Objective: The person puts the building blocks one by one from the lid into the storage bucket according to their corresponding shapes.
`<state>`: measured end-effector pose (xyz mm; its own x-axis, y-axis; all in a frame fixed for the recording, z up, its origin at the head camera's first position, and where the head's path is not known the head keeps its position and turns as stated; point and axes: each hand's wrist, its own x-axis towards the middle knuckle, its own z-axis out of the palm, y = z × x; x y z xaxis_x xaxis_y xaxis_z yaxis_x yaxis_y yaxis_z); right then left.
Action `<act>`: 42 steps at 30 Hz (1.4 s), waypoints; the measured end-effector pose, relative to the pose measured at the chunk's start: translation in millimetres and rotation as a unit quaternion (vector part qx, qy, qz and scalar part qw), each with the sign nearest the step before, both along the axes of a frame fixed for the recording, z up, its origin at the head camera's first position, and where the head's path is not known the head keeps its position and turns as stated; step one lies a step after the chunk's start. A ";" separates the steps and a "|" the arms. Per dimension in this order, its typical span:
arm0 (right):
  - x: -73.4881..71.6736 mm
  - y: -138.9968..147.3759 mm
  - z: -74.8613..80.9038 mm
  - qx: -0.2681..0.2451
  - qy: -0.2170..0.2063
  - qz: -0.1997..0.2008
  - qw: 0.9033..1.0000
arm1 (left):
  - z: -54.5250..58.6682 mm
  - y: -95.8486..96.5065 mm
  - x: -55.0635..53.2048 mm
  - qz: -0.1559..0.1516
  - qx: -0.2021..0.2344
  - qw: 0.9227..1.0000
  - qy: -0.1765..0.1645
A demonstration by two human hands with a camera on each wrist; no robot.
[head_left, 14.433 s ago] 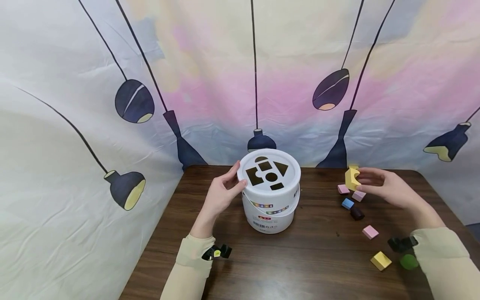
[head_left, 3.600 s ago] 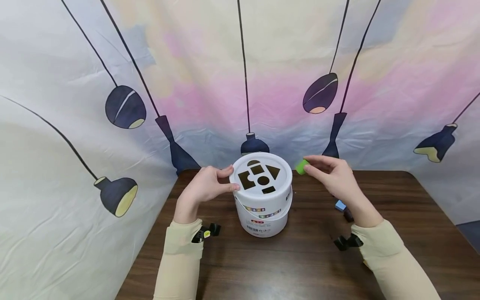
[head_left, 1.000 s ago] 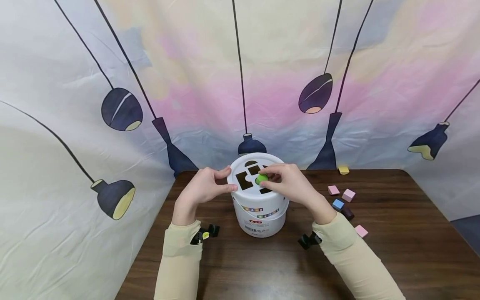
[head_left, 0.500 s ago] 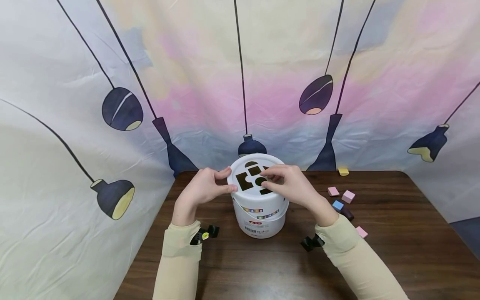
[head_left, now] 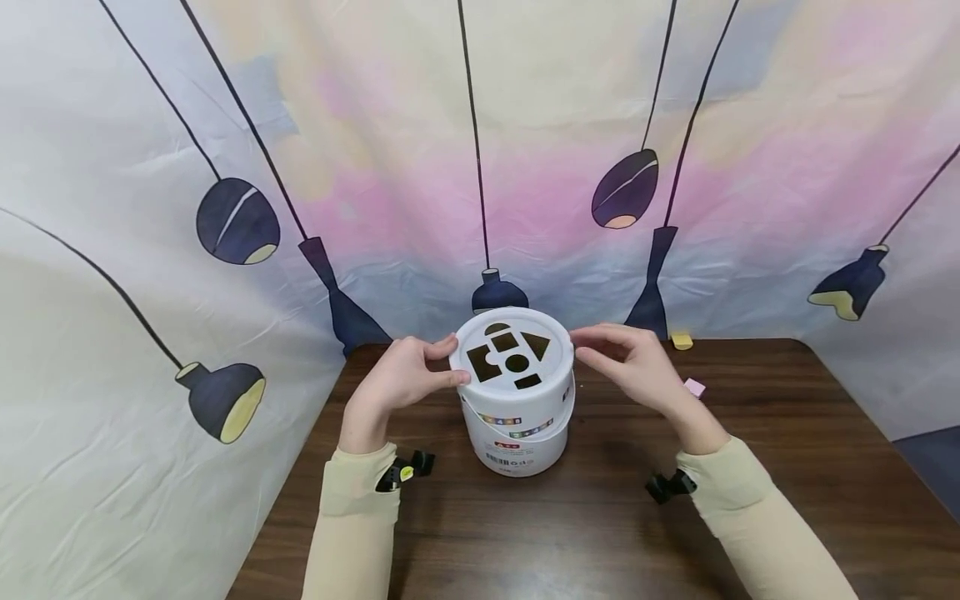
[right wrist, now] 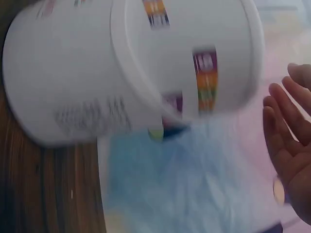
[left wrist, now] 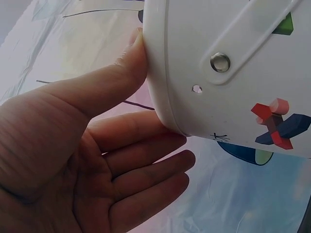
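A white bucket [head_left: 517, 433] with a wire-like white handle stands on the table. Its white lid [head_left: 551, 371] has several cut-outs, among them a circle, a triangle and a square. My left hand [head_left: 397, 375] rests on the lid's left edge, thumb and forefinger straight against the rim. In the left wrist view the other fingers of this hand [left wrist: 141, 174] extend loosely below the rim. My right hand [head_left: 637, 367] holds nothing, fingers relaxed beside the lid's right edge. In the right wrist view a gap separates this hand [right wrist: 291, 141] from the bucket [right wrist: 73, 73].
A yellow block [head_left: 681, 340] lies at the back edge of the dark wooden table [head_left: 600, 533]. One pink block [head_left: 694, 387] shows behind my right forearm, which covers the area where other blocks lay. A painted cloth [head_left: 420, 167] hangs behind the table.
The green block went from my right hand into the round hole and out of sight. My right hand has since drawn back to the right, off the lid. My left hand stays at the rim.
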<state>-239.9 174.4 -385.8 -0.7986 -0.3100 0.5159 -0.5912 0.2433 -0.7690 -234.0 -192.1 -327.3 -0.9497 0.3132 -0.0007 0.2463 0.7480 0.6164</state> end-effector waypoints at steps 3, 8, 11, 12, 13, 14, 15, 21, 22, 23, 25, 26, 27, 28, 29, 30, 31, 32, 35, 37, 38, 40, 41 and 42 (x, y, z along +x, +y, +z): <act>2.5 26.9 -2.4 0.026 -0.052 -0.024 0.998 | -1.1 -1.5 0.2 0.000 0.000 1.000 -0.001; 6.3 69.7 -12.1 0.074 -0.109 -0.068 0.989 | -2.9 -2.2 0.6 -0.004 0.001 1.000 0.003; 8.5 92.5 -20.6 0.104 -0.117 -0.089 0.984 | -3.0 -1.9 0.0 -0.005 0.003 1.000 0.008; 9.3 99.4 -23.5 0.108 -0.123 -0.092 0.982 | -2.9 -1.6 -0.3 -0.005 0.005 1.000 0.009; 10.2 105.3 -26.9 0.112 -0.129 -0.096 0.981 | -3.1 -1.8 -0.3 -0.005 0.006 1.000 0.010; 10.5 110.6 -30.6 0.120 -0.131 -0.100 0.979 | -3.0 -2.0 -0.1 -0.005 0.007 1.000 0.009; 11.2 115.9 -34.3 0.126 -0.136 -0.101 0.978 | -3.0 -2.2 0.3 -0.005 0.007 1.000 0.009; 14.6 139.9 -57.5 0.150 -0.169 -0.099 0.969 | -2.4 -2.1 2.0 -0.004 0.006 1.000 0.008; 15.2 142.9 -61.1 0.149 -0.176 -0.101 0.968 | -2.2 -1.8 1.9 -0.004 0.007 1.000 0.009; 15.8 145.7 -64.7 0.146 -0.185 -0.102 0.967 | -2.1 -1.6 1.8 -0.004 0.007 1.000 0.010; 17.3 151.5 -70.8 0.140 -0.202 -0.107 0.963 | -1.5 -1.0 1.8 -0.005 0.010 1.000 0.011; 18.1 154.3 -73.6 0.137 -0.210 -0.110 0.962 | -1.5 -0.9 1.5 -0.005 0.010 1.000 0.012; 18.6 157.0 -76.8 0.132 -0.220 -0.111 0.960 | -1.5 -1.0 1.4 -0.005 0.010 1.000 0.012; 19.1 160.1 -80.3 0.129 -0.227 -0.111 0.959 | -1.7 -0.7 1.3 -0.005 0.010 1.000 0.012; 19.6 163.0 -83.5 0.128 -0.234 -0.112 0.957 | -2.0 -0.6 1.2 -0.005 0.009 1.000 0.013; 20.1 166.0 -86.7 0.130 -0.237 -0.110 0.957 | -2.3 -0.6 1.1 -0.005 0.009 1.000 0.013; 20.3 168.7 -90.0 0.129 -0.242 -0.107 0.956 | -2.6 -0.6 1.0 -0.006 0.009 1.000 0.013; 20.5 171.3 -93.2 0.132 -0.247 -0.101 0.955 | -2.9 -0.7 0.8 -0.006 0.008 1.000 0.014; 20.9 177.9 -101.0 0.133 -0.268 -0.082 0.951 | -3.3 -0.9 0.4 -0.006 0.005 1.000 0.016; 21.4 181.4 -104.7 0.137 -0.281 -0.069 0.947 | -3.1 -0.8 0.3 -0.005 0.004 1.000 0.017; 21.7 182.8 -105.9 0.139 -0.287 -0.064 0.945 | -2.9 -0.7 0.2 -0.005 0.002 1.000 0.018; 22.1 184.6 -108.2 0.145 -0.294 -0.059 0.943 | -2.3 -0.8 0.4 -0.005 0.001 1.000 0.017; 22.3 185.1 -109.2 0.148 -0.297 -0.057 0.942 | -2.0 -0.8 0.4 -0.004 0.001 1.000 0.016; 22.2 185.6 -110.1 0.149 -0.300 -0.053 0.941 | -1.7 -0.8 0.4 -0.004 0.001 1.000 0.016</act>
